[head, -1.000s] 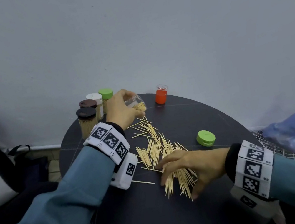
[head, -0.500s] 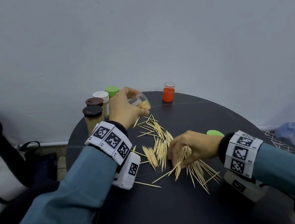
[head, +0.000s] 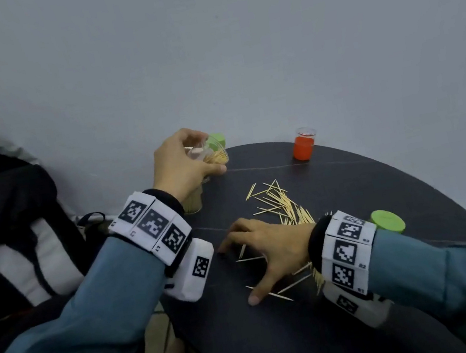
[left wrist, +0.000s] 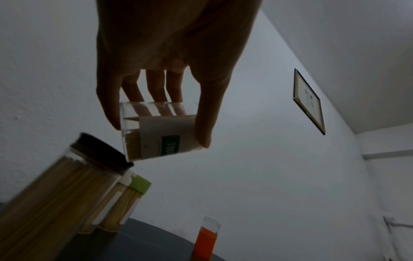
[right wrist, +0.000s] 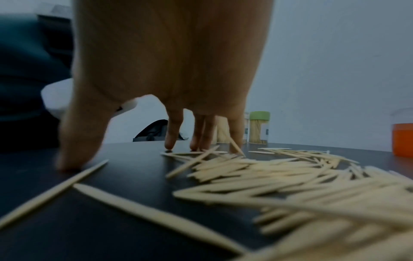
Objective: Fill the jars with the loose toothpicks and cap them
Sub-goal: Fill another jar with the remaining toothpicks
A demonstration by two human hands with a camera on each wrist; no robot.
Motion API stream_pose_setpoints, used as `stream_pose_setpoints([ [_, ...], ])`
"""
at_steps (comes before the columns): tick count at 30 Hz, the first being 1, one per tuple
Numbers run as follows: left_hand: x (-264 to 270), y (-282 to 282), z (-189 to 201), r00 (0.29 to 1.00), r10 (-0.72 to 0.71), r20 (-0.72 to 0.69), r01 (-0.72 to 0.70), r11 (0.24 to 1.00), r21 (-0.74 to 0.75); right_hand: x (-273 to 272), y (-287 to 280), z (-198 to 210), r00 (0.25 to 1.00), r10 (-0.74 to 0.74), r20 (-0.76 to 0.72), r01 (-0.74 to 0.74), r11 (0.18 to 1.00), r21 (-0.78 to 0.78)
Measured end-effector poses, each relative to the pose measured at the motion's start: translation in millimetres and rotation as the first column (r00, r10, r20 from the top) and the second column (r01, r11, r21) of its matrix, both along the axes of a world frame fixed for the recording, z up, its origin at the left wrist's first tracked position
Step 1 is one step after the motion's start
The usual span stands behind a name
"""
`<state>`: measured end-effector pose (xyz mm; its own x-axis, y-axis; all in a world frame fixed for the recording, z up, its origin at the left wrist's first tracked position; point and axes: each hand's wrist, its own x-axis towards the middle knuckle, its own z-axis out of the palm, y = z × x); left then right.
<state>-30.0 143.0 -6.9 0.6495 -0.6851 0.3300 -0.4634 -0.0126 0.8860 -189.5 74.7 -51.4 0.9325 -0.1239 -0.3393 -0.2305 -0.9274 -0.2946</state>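
My left hand (head: 183, 166) grips a clear labelled jar (head: 211, 155) above the table's far left, tilted, with some toothpicks inside; the left wrist view shows thumb and fingers wrapped round this jar (left wrist: 161, 136). My right hand (head: 274, 246) lies spread over the near part of the loose toothpicks (head: 284, 204), fingertips (right wrist: 170, 141) and thumb touching the dark table (head: 283, 337), holding nothing. A loose green cap (head: 387, 221) sits just behind my right wrist.
Capped jars full of toothpicks stand at the far left: a dark-lidded one (left wrist: 67, 185) and a green-lidded one (head: 217, 140). An orange jar (head: 303, 146) stands at the back edge. A black bag (head: 18, 227) sits left of the table; the wall is close behind.
My right hand let go of the bunch it was curled over and moved left and nearer, now spread on the table. My left hand raised the jar slightly.
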Motion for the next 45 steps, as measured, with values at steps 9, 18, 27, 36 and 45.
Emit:
stream_pose_setpoints([
  [9, 4.5, 5.7, 0.5, 0.999, 0.004, 0.051, -0.005, 1.0, 0.021, -19.4, -36.1, 1.9, 0.992, 0.025, 0.126, -0.02, 0.999, -0.047],
  [18, -18.9, -15.4, -2.0, 0.998, -0.035, 0.056, 0.033, 0.999, 0.033, -57.9, -59.8, 12.0, 0.986, -0.081, 0.144, 0.102, 0.985, -0.142],
  [27, -42.5, -35.4, -5.9, 0.991, -0.111, 0.081, 0.104, 0.992, 0.077, -122.4, -36.0, 21.5, 0.838, -0.541, -0.076, 0.516, 0.829, -0.215],
  [36, -63.0, -39.2, -6.3, 0.98, -0.171, 0.102, 0.157, 0.978, 0.135, -130.4, -24.0, 3.1, 0.756, -0.641, -0.133, 0.638, 0.767, -0.072],
  [45, -58.7, -38.1, -4.5, 0.982, -0.156, 0.11, 0.142, 0.982, 0.123, -109.0, -42.1, 8.3, 0.695, -0.711, 0.104, 0.718, 0.681, -0.14],
])
